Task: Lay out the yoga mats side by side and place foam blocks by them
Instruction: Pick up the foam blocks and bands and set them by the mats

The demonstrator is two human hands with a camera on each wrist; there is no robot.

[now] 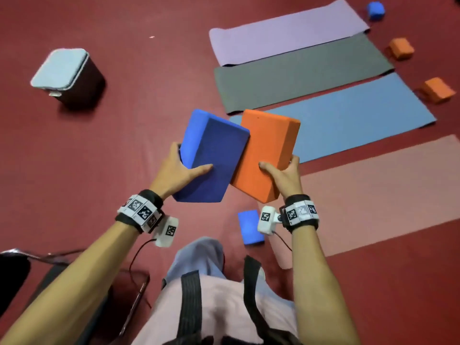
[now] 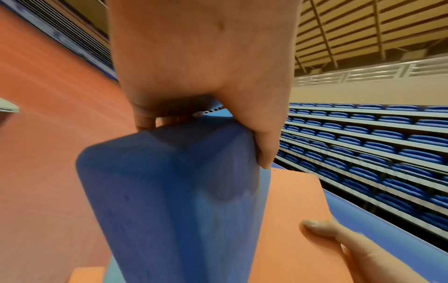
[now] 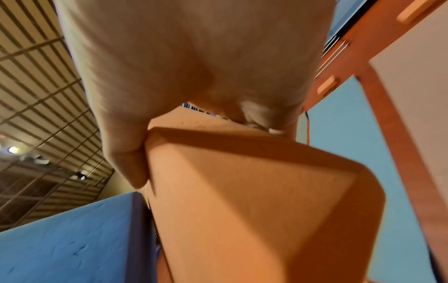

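My left hand (image 1: 185, 165) grips a blue foam block (image 1: 214, 158), thumb on top and fingers round its left side. My right hand (image 1: 281, 170) grips an orange foam block (image 1: 266, 150) the same way; the two blocks touch in the air above the floor. In the wrist views the held blue block (image 2: 169, 201) and the held orange block (image 3: 254, 201) fill the frame. Several mats lie side by side: lilac (image 1: 286, 33), dark grey (image 1: 298, 78), blue (image 1: 348, 120) and pink (image 1: 373, 190). Another blue block (image 1: 249, 226) lies on the floor by the pink mat's near end.
At the mats' far ends sit a blue block (image 1: 375, 9) and two orange blocks (image 1: 400, 48) (image 1: 438, 89). A dark box with a pale blue lid (image 1: 67, 75) stands on the red floor to the left. A dark chair frame (image 1: 37, 265) is at lower left.
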